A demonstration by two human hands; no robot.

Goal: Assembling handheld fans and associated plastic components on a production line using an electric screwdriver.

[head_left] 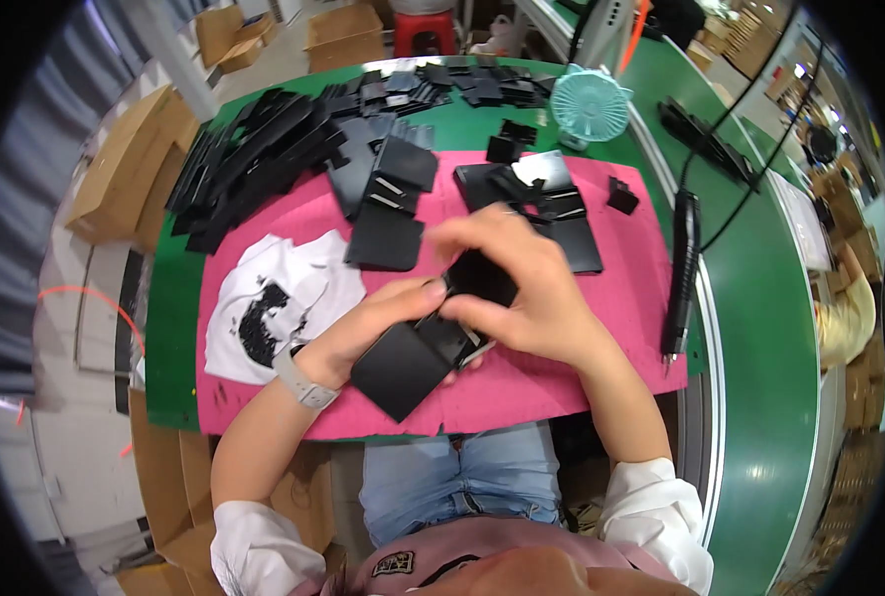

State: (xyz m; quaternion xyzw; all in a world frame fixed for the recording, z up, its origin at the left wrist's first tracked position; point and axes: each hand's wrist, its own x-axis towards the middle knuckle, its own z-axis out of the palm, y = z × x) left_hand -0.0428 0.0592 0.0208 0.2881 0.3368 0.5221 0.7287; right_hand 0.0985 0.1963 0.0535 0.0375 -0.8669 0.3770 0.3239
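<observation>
My left hand (368, 320) is closed on a black hinged piece (401, 370) made of flat square plates, held over the pink mat (601, 338). Its lower plate tilts toward me, and a silvery edge shows near the fingertips. My right hand (537, 288) curls around the upper plate of the same piece, thumb on the near side; its far fingers are smeared by motion. Just beyond lie similar black hinged pieces (388, 233) and an assembly with a pale patch (577, 238). A white cloth (328, 273) on the left bears a heap of tiny black parts (256, 333).
Long black parts (264, 149) are piled far left, with many small black plates (403, 89) along the back. A teal fan (590, 104) stands at the back right. A corded black electric screwdriver (681, 268) lies at the mat's right edge. Cardboard boxes (125, 179) flank the green table.
</observation>
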